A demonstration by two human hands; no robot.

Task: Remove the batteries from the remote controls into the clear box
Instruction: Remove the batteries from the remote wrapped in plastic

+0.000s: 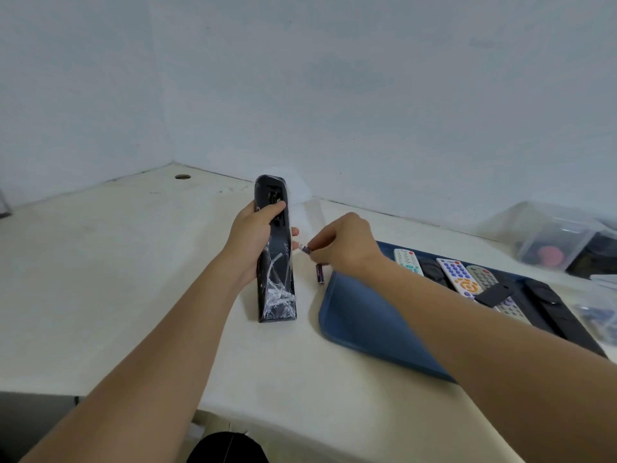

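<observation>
My left hand [257, 238] grips a long black remote [275, 262], back side up, its lower end wrapped in crinkled clear film. The battery bay near its top is open under my thumb. My right hand [344, 245] pinches a small purple battery [306, 249] just right of the remote. A second purple battery [320, 274] lies on the table below that hand. The clear box [554, 238] stands at the far right edge, with something pink and dark inside.
A blue tray [360, 315] lies to the right, holding several remotes [460, 279], white, grey and black, and a loose black battery cover [494, 294]. A clear bag [597, 315] sits at the right edge. The white table [133, 262] meets the walls in a corner behind.
</observation>
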